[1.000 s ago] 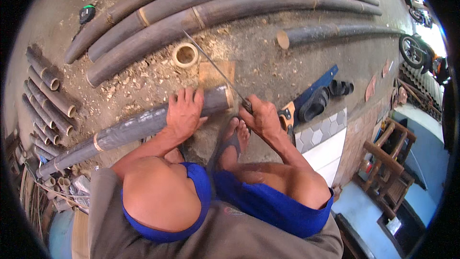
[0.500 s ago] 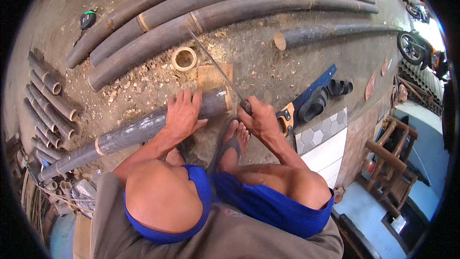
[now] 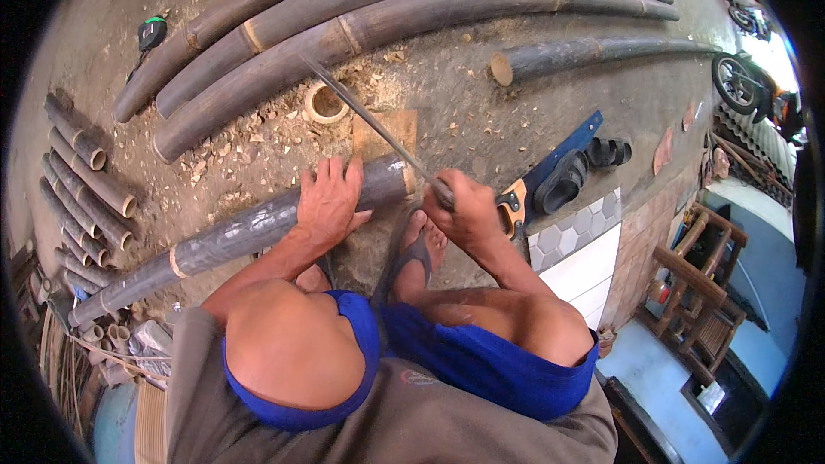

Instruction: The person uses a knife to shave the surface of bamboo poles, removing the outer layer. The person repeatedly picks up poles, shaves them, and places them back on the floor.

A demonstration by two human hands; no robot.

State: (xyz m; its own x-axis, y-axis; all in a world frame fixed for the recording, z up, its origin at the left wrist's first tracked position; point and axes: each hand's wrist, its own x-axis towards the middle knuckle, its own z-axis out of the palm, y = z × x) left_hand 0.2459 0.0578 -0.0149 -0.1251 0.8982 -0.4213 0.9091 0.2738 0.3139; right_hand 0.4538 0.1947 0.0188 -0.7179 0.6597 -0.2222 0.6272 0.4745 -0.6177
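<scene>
A long dark bamboo pole (image 3: pixel 228 241) lies slantwise before me, its near-right end beside a flat wooden block (image 3: pixel 395 127). Over that end my left hand (image 3: pixel 328 202) curls its fingers across the top, gripping the pole. My right hand (image 3: pixel 467 209) is closed round the handle of a machete (image 3: pixel 371 120), just right of the pole's end. Its long, narrow blade slants up and left above the block, and passes in front of a cut bamboo ring (image 3: pixel 325 104). Whether the blade touches the pole's end cannot be told.
Three long bamboo poles (image 3: pixel 412 13) lie across the back, another pole (image 3: pixel 593 53) at far right. Short cut bamboo pieces (image 3: pixel 86 180) lie left. A handsaw (image 3: pixel 550 163) and sandals (image 3: pixel 564 182) rest right. A tape measure (image 3: pixel 152 32) lies far left among wood chips.
The machete's tip has swung left, and its blade now crosses in front of the bamboo ring. My right hand has turned slightly. My left hand stays on the pole.
</scene>
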